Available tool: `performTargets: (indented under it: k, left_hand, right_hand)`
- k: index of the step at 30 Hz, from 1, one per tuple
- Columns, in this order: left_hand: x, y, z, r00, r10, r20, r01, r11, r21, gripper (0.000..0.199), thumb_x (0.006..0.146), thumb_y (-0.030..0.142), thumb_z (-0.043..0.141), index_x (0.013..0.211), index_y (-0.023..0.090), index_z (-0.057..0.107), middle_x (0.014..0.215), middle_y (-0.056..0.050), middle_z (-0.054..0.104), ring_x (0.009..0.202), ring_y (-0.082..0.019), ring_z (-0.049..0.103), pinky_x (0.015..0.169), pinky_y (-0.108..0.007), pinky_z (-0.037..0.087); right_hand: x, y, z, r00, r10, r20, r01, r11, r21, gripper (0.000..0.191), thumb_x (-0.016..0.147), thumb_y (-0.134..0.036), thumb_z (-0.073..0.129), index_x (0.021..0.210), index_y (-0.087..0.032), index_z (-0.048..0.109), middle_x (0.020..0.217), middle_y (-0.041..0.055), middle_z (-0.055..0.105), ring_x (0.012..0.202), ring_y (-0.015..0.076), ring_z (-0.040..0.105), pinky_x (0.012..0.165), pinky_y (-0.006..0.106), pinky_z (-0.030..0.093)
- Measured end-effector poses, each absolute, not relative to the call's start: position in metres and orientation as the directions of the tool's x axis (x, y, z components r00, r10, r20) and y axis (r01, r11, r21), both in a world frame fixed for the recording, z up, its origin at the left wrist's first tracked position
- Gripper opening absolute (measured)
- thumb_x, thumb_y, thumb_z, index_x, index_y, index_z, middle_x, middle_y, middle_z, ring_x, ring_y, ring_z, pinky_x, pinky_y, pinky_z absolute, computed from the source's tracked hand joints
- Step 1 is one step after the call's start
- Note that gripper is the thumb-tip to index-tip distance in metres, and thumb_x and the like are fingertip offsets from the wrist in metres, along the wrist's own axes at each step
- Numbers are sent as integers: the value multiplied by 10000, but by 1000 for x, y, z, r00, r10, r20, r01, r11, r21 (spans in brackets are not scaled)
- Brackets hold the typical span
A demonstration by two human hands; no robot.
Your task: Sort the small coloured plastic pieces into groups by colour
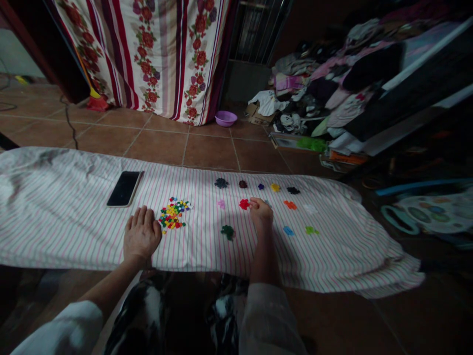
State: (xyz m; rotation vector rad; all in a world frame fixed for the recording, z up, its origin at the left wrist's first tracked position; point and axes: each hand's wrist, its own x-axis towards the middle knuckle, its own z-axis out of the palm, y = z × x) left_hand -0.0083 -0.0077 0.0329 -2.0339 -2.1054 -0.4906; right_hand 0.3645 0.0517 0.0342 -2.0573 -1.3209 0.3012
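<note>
My left hand (143, 232) lies flat on the striped cloth, palm down, beside a mixed pile of small coloured pieces (172, 213). My right hand (262, 213) is closed in a pinch at the right edge of a small red pile (244, 203); whatever is between its fingertips is too small to make out. Sorted piles surround it: dark green (227, 231), pink (221, 204), orange (290, 204), blue (288, 230), light green (312, 230) and white (311, 208). A grey-blue pile is partly hidden behind my right hand.
Along the far edge sit grey (221, 183), brown (243, 184), purple (260, 186), yellow (275, 187) and black (293, 190) piles. A phone (124, 189) lies left on the cloth (66, 212). Beyond are a purple basin (225, 118), a curtain (166, 59) and heaped clothes (325, 84).
</note>
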Motion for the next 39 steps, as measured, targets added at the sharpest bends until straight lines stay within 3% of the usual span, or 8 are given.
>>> performTargets:
  k: [8, 13, 21, 25, 29, 34, 39]
  left_hand:
    - [-8, -8, 34, -54, 937, 346, 994, 16, 111, 513, 910, 310, 315, 1261, 36, 571, 1388, -222, 540, 1342, -341, 456, 1114, -495, 340]
    - [-8, -7, 33, -70, 939, 337, 991, 28, 128, 511, 907, 306, 328, 1268, 36, 569, 1392, -223, 536, 1351, -337, 446, 1124, -490, 330]
    - [-8, -7, 32, -63, 933, 353, 994, 26, 108, 505, 911, 300, 314, 1261, 45, 574, 1393, -211, 540, 1347, -340, 452, 1112, -492, 343]
    - [-8, -7, 33, -56, 933, 355, 994, 21, 103, 501, 910, 302, 319, 1258, 48, 575, 1389, -209, 545, 1340, -337, 460, 1110, -488, 343]
    - [-8, -7, 32, -61, 935, 350, 993, 19, 121, 497, 903, 299, 339, 1267, 50, 569, 1395, -215, 538, 1344, -343, 454, 1109, -496, 341]
    - [-8, -7, 32, -66, 936, 347, 992, 23, 126, 491, 899, 297, 344, 1265, 59, 570, 1397, -209, 538, 1352, -337, 448, 1110, -495, 343]
    - [-7, -6, 33, -61, 933, 355, 993, 21, 116, 485, 902, 289, 343, 1261, 57, 572, 1396, -212, 538, 1352, -338, 449, 1105, -495, 349]
  right_hand:
    - [359, 48, 45, 497, 857, 137, 714, -313, -627, 404, 805, -178, 417, 1073, -171, 719, 975, 81, 755, 962, 212, 674, 887, 330, 493]
    - [354, 49, 52, 526, 832, 176, 724, -329, -607, 392, 811, -224, 428, 1040, -161, 739, 974, 116, 745, 923, 242, 665, 846, 343, 490]
    - [323, 61, 55, 462, 841, 283, 707, -156, -690, 371, 823, -303, 461, 1011, -145, 739, 899, 110, 735, 842, 223, 671, 807, 328, 510]
    - [294, 70, 53, 327, 887, 327, 686, 16, -727, 298, 823, -293, 491, 964, -195, 735, 889, 68, 740, 821, 200, 673, 796, 306, 522]
    - [258, 72, 49, 72, 941, 331, 655, 205, -727, 242, 842, -247, 506, 940, -210, 724, 890, 54, 717, 807, 178, 669, 771, 281, 526]
    - [213, 66, 43, -182, 946, 270, 649, 322, -689, 206, 879, -192, 535, 971, -229, 716, 930, 33, 659, 795, 138, 640, 749, 240, 508]
    - [182, 63, 39, -313, 920, 236, 697, 392, -601, 234, 896, -166, 547, 1036, -249, 716, 993, 42, 627, 915, 158, 617, 832, 258, 490]
